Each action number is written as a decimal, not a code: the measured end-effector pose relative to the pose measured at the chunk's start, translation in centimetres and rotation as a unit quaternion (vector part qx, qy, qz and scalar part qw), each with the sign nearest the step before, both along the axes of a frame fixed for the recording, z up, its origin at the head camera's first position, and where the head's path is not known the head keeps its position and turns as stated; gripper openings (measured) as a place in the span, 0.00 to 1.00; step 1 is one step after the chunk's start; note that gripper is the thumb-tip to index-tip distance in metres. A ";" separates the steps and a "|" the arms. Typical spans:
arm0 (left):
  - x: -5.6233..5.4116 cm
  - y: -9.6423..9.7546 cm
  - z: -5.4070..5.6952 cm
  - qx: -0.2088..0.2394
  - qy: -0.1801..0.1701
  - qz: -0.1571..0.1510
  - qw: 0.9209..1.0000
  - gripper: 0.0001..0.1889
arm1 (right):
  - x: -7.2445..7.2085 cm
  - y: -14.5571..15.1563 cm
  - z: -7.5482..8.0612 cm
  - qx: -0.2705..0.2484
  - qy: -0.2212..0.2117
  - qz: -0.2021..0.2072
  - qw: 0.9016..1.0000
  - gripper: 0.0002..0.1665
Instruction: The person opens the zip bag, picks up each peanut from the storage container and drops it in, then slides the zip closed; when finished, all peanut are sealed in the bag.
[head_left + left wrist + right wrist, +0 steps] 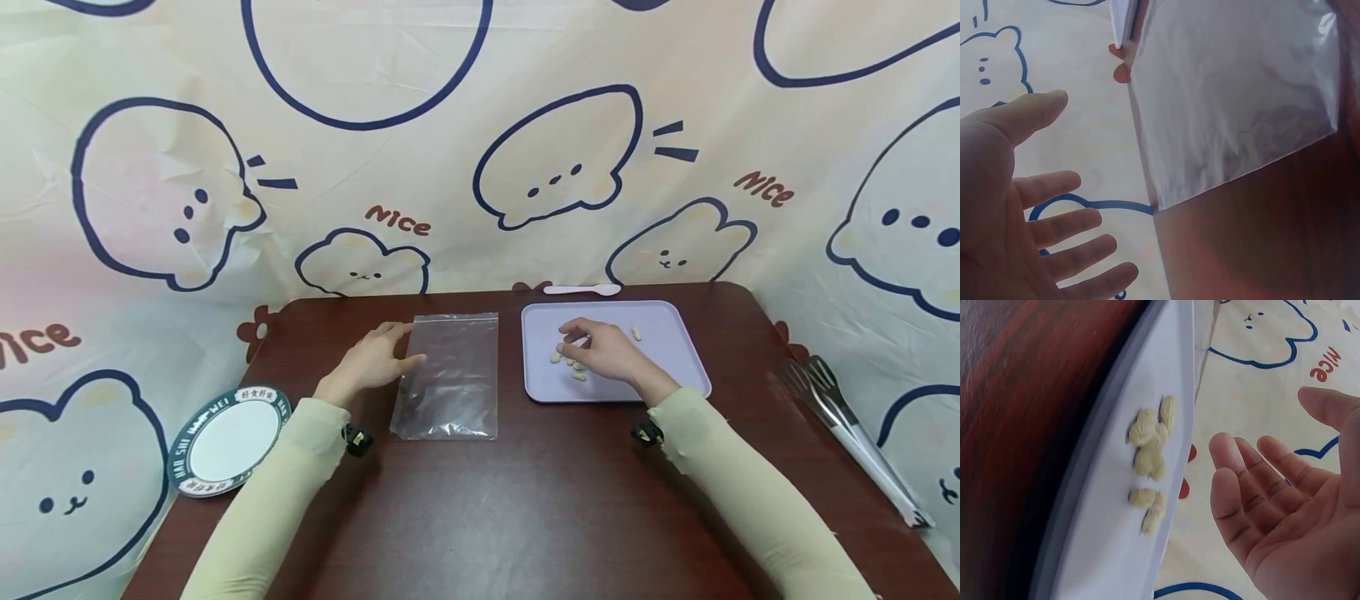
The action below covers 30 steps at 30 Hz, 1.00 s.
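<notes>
A clear zip-top plastic bag (457, 375) lies flat on the brown table. My left hand (370, 360) hovers at its left edge, fingers spread and nothing held; the left wrist view shows the palm (991, 219) apart from the bag. To the right, a pale lilac tray (663, 367) bears several peanuts in their shells (1147, 447). One peanut (636, 333) lies off from the others, near the tray's far side. Above the tray is my right hand (606, 350), its fingers loosely bent and, in the right wrist view, holding nothing.
A round plate with a green patterned rim (192, 421) sits at the table's left edge. Behind the tray lies a white spoon (581, 290). Tongs (847, 429) rest along the right edge. A cartoon-printed cloth (450, 183) hangs around the table's back and sides.
</notes>
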State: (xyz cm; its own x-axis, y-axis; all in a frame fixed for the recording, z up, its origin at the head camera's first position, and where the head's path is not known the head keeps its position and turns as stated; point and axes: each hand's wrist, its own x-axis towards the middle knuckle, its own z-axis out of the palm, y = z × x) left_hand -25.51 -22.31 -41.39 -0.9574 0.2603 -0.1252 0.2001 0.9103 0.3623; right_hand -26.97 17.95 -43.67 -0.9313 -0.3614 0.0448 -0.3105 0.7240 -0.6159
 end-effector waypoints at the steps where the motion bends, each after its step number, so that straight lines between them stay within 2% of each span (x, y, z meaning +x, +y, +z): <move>1: -0.1 0.1 -0.1 -0.001 -0.001 0.000 1.000 0.41 | 0.0 -0.1 -0.2 -0.002 -0.001 0.002 1.000 0.26; 11: -0.4 0.3 -1.4 -0.007 -0.008 -0.009 1.000 0.40 | -0.2 -2.1 -0.8 -0.017 -0.017 0.010 1.000 0.24; 17: -0.5 0.5 -2.0 -0.006 -0.021 -0.003 1.000 0.39 | -0.3 -3.6 -1.2 -0.026 -0.016 0.025 0.999 0.23; 30: -0.7 0.5 -2.2 -0.013 -0.028 -0.008 0.999 0.38 | -1.0 -6.4 -2.1 -0.068 -0.058 0.017 0.996 0.20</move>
State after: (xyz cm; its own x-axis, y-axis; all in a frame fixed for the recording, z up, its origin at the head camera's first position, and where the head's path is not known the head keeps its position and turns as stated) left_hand -26.19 -21.77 -43.57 -0.9446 0.2706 -0.1856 0.1938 0.9165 0.3500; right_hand -27.94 11.54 -45.77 -0.9202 -0.3913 -0.0124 -0.2544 0.6217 -0.7408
